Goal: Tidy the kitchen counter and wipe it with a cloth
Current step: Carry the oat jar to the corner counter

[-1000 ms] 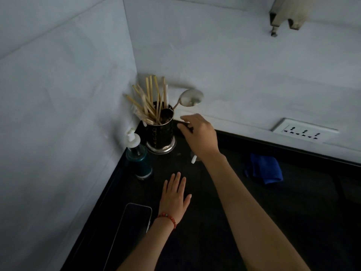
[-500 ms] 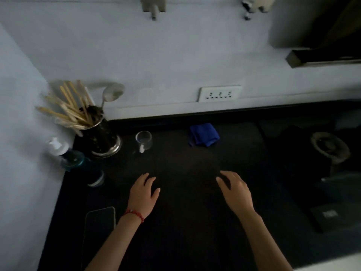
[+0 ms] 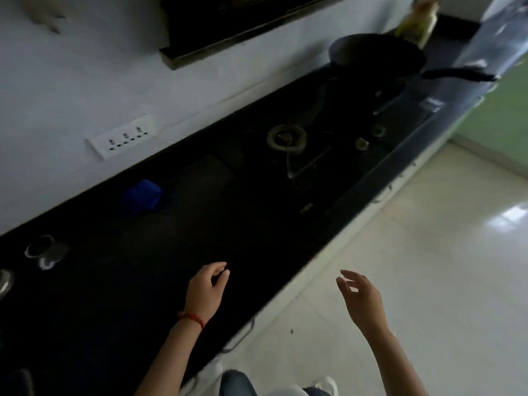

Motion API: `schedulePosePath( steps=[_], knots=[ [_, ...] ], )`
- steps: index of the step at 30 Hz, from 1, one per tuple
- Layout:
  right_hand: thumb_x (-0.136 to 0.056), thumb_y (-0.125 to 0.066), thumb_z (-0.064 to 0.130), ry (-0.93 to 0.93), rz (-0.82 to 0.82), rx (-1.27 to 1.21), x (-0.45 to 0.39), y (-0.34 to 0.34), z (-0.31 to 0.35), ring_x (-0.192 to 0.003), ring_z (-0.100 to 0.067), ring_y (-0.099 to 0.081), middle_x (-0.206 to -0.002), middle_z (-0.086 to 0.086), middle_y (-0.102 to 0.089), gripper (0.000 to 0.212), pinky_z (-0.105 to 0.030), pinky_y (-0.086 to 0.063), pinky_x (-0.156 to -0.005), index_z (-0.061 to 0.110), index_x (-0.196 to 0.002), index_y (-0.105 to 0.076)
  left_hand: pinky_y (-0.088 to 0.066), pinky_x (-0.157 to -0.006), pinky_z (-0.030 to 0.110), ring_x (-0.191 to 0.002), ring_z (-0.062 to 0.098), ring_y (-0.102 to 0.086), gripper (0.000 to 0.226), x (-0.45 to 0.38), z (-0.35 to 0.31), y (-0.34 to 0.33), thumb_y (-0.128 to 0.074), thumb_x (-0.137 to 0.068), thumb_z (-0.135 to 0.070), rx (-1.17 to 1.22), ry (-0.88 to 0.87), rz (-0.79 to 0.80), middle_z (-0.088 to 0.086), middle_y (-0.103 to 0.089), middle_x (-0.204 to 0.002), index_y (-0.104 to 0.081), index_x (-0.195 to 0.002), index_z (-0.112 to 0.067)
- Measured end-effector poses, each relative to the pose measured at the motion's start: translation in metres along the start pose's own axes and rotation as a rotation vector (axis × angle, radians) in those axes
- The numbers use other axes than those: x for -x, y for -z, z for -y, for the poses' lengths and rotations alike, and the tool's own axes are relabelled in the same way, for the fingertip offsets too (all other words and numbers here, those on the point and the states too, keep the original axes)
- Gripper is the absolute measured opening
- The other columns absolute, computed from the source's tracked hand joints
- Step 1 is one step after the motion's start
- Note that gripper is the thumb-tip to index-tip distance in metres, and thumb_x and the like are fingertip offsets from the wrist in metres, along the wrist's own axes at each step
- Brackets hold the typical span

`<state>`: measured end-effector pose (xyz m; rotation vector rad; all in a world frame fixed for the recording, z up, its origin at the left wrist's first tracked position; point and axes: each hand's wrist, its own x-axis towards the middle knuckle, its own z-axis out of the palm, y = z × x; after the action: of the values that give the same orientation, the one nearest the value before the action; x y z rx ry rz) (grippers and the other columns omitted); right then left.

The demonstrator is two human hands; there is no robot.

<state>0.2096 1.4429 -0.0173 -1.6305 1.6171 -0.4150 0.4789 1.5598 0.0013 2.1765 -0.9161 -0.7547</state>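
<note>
Blue cloth (image 3: 142, 196) bunched near desk (image 3: 177, 252) back edge, below wall socket (image 3: 121, 136). Left hand (image 3: 205, 292) over desk near front edge, fingers loosely curled, holding nothing. Right hand (image 3: 362, 300) beyond front edge, above floor, fingers spread, empty. Small glass (image 3: 43, 250) toward desk left end. Wok (image 3: 376, 58) on hob at right end. No legible writing.

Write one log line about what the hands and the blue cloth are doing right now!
left hand: empty, over counter | right hand: empty, over floor | blue cloth: untouched near wall | wok: on stove
</note>
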Motion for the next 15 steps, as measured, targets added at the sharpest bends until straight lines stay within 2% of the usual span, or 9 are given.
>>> schedulePosePath(
  steps=[5, 10, 15],
  knots=[
    [-0.088, -0.059, 0.021, -0.227, -0.112, -0.120, 0.005, 0.090, -0.103, -0.094, -0.023, -0.064, -0.109, -0.011, -0.068, 0.024, -0.025, -0.038, -0.073, 0.009, -0.108, -0.065, -0.041, -0.083, 0.023, -0.095, 0.014, -0.057, 0.022, 0.009, -0.078, -0.111, -0.055, -0.088, -0.013, 0.063, -0.056, 0.178, 0.005, -0.063, -0.099, -0.063, -0.107, -0.005],
    [-0.088, -0.059, 0.018, -0.419, -0.215, -0.191, 0.023, 0.164, -0.197, -0.094, -0.026, -0.065, -0.107, -0.015, -0.069, 0.022, -0.026, -0.040, -0.074, 0.007, -0.106, -0.065, -0.041, -0.086, 0.025, -0.102, 0.021, -0.058, 0.025, 0.012, -0.123, -0.211, -0.054, -0.088, -0.016, 0.007, -0.008, 0.394, 0.012, -0.065, -0.106, -0.062, -0.108, -0.002],
    [-0.089, -0.056, 0.017, -0.575, -0.292, -0.238, 0.029, 0.200, -0.257, -0.099, -0.026, -0.064, -0.110, -0.014, -0.068, 0.025, -0.026, -0.039, -0.076, 0.005, -0.109, -0.065, -0.041, -0.088, 0.028, -0.105, 0.026, -0.059, 0.026, 0.007, -0.143, -0.280, -0.056, -0.087, -0.015, -0.138, 0.014, 0.529, 0.015, -0.066, -0.109, -0.063, -0.106, 0.000]
  ],
)
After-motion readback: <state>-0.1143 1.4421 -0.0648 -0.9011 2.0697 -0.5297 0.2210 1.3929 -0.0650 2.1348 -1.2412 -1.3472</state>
